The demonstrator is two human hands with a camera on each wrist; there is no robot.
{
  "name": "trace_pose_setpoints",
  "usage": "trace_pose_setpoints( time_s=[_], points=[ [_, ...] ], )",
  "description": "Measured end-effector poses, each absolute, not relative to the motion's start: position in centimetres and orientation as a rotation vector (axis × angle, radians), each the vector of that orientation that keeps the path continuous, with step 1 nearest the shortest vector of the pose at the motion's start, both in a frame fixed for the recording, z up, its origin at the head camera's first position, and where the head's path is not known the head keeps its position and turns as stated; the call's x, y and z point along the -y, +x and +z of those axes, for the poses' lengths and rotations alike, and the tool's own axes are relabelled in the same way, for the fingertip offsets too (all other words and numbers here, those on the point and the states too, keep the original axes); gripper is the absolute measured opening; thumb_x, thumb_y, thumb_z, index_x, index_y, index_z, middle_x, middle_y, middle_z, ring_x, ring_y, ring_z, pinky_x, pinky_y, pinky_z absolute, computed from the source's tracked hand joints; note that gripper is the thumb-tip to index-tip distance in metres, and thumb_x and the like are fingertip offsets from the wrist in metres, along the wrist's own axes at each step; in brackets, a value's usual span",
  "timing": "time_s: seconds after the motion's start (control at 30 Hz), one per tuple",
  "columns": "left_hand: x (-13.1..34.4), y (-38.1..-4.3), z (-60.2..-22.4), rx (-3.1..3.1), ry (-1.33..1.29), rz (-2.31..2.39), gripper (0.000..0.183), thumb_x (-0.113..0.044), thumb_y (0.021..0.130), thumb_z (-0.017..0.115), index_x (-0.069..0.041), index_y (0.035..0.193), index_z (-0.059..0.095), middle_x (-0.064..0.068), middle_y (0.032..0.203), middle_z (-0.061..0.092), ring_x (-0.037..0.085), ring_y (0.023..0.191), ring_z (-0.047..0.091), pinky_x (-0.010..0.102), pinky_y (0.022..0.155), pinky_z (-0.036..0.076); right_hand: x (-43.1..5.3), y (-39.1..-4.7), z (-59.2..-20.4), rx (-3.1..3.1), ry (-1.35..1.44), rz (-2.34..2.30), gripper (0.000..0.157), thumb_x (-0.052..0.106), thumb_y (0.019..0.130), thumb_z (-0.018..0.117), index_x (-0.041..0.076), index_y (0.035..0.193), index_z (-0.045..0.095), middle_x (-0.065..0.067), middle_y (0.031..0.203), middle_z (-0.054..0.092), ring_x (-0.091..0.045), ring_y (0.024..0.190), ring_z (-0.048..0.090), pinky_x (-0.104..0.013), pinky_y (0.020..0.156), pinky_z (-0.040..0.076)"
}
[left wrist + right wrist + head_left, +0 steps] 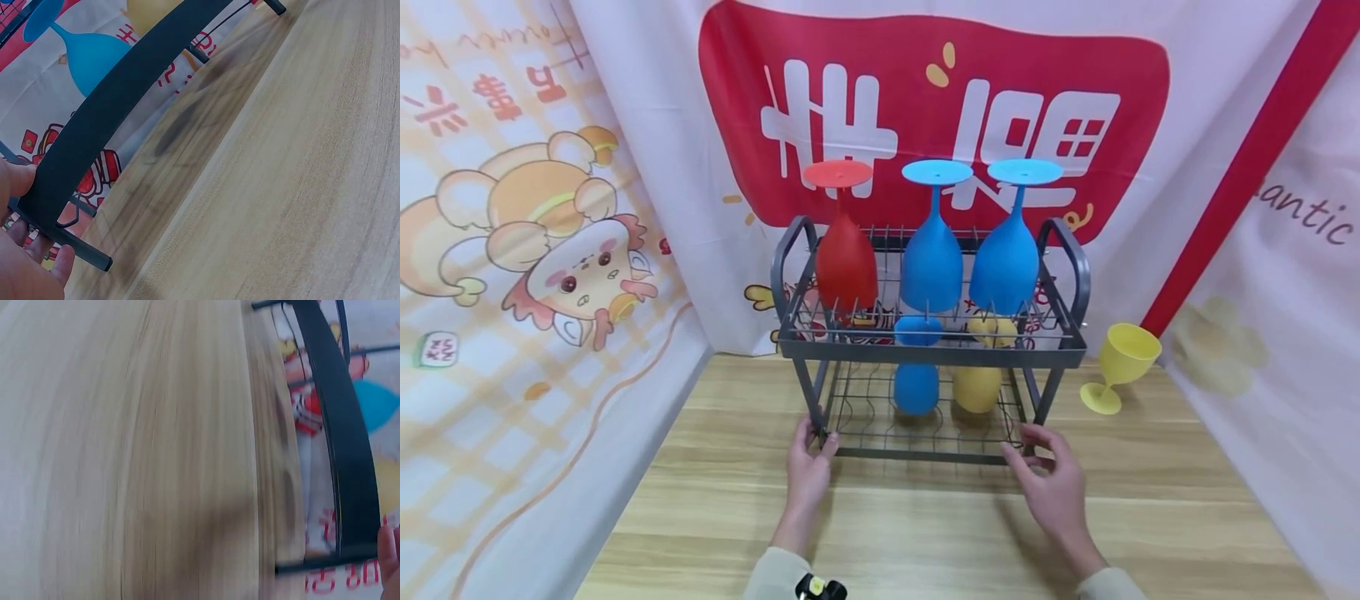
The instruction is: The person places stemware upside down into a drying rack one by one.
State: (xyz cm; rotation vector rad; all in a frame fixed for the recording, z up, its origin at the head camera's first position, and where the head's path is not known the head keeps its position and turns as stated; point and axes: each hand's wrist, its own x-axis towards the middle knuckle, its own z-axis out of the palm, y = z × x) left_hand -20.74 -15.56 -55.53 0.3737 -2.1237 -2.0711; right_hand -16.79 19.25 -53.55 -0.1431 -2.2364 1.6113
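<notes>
A dark two-tier wire rack [932,357] stands on the wooden table. My left hand [808,475] grips its lower front left corner; in the left wrist view the thumb lies on the dark front bar [103,122], with fingers beneath. At the lower front right corner, my right hand [1054,483] holds the rack between thumb and fingers, though the right wrist view catches only a fingertip [387,550] there. Upside down on the top tier are a red goblet [847,258] and two blue goblets [931,262]. Below stand a blue goblet [916,390] and a yellow goblet [977,390], also inverted.
Another yellow goblet [1127,357] stands upright on the table to the right of the rack. Printed white cloth [655,167] hangs behind and on both sides. Bare wooden tabletop [925,533] lies in front of the rack.
</notes>
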Motion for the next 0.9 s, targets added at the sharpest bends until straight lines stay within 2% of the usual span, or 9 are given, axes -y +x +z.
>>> trace_pose_setpoints(
  time_s=[0.17,0.33,0.43,0.57,0.7,0.83,0.9],
  points=[
    [15.6,-20.7,-55.7,2.123,0.363,-2.057,0.059,-0.009,0.103,0.064,-0.022,0.157,0.048,0.011,0.166,0.046,0.037,0.158,0.036,0.068,0.127,0.027,-22.7,-17.3,-53.6,2.237,-0.331,1.546,0.049,0.036,0.097,0.079,0.01,0.136,0.064,-0.011,0.133,0.066,0.0,0.085,0.064,-0.016,0.069,0.057],
    [15.5,-20.9,-55.9,2.13,0.348,-2.043,0.059,-0.01,0.102,0.065,-0.019,0.158,0.047,0.012,0.166,0.046,0.039,0.158,0.036,0.068,0.127,0.027,-26.1,-19.1,-53.7,2.201,-0.494,1.466,0.056,0.042,0.095,0.079,0.011,0.139,0.061,-0.008,0.134,0.066,-0.002,0.1,0.061,-0.008,0.075,0.05],
    [15.4,-21.0,-56.0,2.128,0.344,-2.035,0.06,-0.01,0.102,0.066,-0.018,0.158,0.047,0.014,0.166,0.046,0.04,0.158,0.037,0.067,0.127,0.027,-28.2,-20.4,-53.8,2.204,-0.612,1.452,0.069,0.047,0.093,0.08,0.012,0.147,0.054,-0.007,0.14,0.064,-0.007,0.113,0.058,-0.008,0.081,0.046],
    [15.4,-20.9,-56.0,2.133,0.343,-2.035,0.059,-0.01,0.102,0.065,-0.02,0.158,0.048,0.014,0.165,0.046,0.039,0.158,0.037,0.066,0.128,0.027,-30.8,-22.3,-53.8,2.206,-0.747,1.475,0.089,0.053,0.091,0.08,0.014,0.16,0.04,-0.007,0.152,0.056,-0.016,0.126,0.056,-0.014,0.089,0.043],
    [15.5,-20.7,-56.0,2.131,0.35,-2.022,0.058,-0.009,0.102,0.065,-0.021,0.157,0.049,0.014,0.165,0.047,0.039,0.157,0.037,0.067,0.128,0.027,-32.7,-24.2,-53.6,2.204,-0.803,1.526,0.104,0.057,0.088,0.081,0.016,0.166,0.025,-0.011,0.161,0.047,-0.026,0.136,0.054,-0.021,0.094,0.046],
    [15.6,-20.7,-55.9,2.135,0.342,-2.009,0.058,-0.009,0.102,0.065,-0.019,0.157,0.048,0.014,0.165,0.047,0.04,0.157,0.037,0.067,0.127,0.028,-33.9,-25.8,-53.4,2.201,-0.832,1.6,0.115,0.059,0.087,0.081,0.016,0.169,0.013,-0.015,0.169,0.036,-0.033,0.143,0.05,-0.039,0.108,0.05],
    [15.6,-20.7,-55.9,2.135,0.333,-2.009,0.059,-0.009,0.103,0.065,-0.017,0.158,0.047,0.015,0.165,0.046,0.04,0.157,0.036,0.067,0.127,0.028,-34.3,-26.3,-53.4,2.2,-0.845,1.648,0.12,0.06,0.087,0.08,0.017,0.17,0.006,-0.017,0.173,0.029,-0.036,0.148,0.046,-0.049,0.118,0.046]
  ],
)
